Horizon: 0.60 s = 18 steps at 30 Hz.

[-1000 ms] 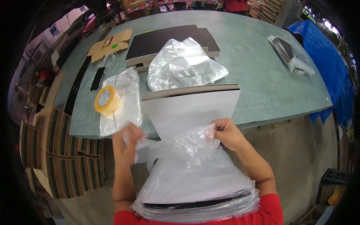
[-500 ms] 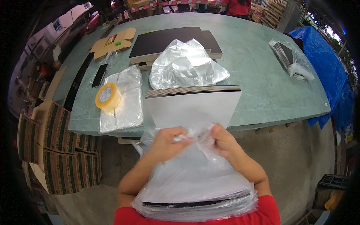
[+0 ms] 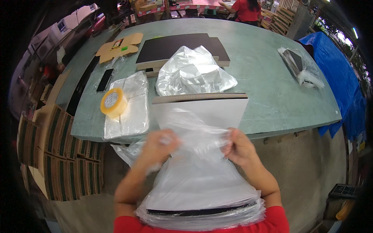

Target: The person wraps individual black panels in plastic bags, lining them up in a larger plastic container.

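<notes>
Right hand (image 3: 241,146): fingers clamped on clear plastic film (image 3: 200,139). Left hand (image 3: 156,148): blurred, at film's left side; can't tell if fingers grip. Film: between hands, in front of white board stack (image 3: 206,112) at green table's (image 3: 287,105) near edge. Plastic-wrapped white sheets (image 3: 202,186) nearest. Yellow tape roll (image 3: 119,107) left, on flat plastic pack (image 3: 136,103). Crumpled plastic (image 3: 194,73) beyond stack.

Tape roll (image 3: 115,105) on folded plastic (image 3: 136,97), left of board stack (image 3: 210,106).

A head-worn fisheye camera looks down from close above left hand (image 3: 157,147) and right hand (image 3: 241,146), facing across the table (image 3: 283,101).
</notes>
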Motion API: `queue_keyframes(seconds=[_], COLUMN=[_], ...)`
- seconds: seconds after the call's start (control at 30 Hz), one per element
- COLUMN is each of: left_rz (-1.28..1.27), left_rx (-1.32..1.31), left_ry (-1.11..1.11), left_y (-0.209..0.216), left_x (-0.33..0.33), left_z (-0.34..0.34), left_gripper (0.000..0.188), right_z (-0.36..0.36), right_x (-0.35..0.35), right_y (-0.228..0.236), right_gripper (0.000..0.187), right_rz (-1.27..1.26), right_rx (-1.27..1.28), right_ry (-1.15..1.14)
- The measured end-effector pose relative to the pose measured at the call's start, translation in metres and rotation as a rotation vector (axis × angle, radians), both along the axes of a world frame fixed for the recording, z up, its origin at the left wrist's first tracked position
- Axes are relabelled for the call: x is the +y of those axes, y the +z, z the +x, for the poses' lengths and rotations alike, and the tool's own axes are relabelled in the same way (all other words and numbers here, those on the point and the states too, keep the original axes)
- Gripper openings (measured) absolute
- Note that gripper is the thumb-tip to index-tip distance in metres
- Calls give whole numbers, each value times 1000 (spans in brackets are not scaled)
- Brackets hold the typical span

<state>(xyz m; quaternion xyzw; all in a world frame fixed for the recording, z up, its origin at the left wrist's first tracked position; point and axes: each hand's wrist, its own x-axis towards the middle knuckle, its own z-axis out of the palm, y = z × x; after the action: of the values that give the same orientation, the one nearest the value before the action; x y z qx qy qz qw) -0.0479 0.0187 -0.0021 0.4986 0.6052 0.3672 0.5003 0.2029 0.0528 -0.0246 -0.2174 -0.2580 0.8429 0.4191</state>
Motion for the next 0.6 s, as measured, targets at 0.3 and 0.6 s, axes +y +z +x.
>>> queue_keyframes(seconds=[0.3,0.6], left_rz=[763,200], left_rx=[360,78], left_ry=[-376,-434], left_y=[52,34], left_x=[-18,-2], left_z=[52,38], left_gripper=[16,23], right_z=[-19,-14], right_x=[-13,13], right_y=[44,46], right_gripper=[16,28], right_rz=[486,140], right_rx=[-316,-255], right_ry=[-16,-79])
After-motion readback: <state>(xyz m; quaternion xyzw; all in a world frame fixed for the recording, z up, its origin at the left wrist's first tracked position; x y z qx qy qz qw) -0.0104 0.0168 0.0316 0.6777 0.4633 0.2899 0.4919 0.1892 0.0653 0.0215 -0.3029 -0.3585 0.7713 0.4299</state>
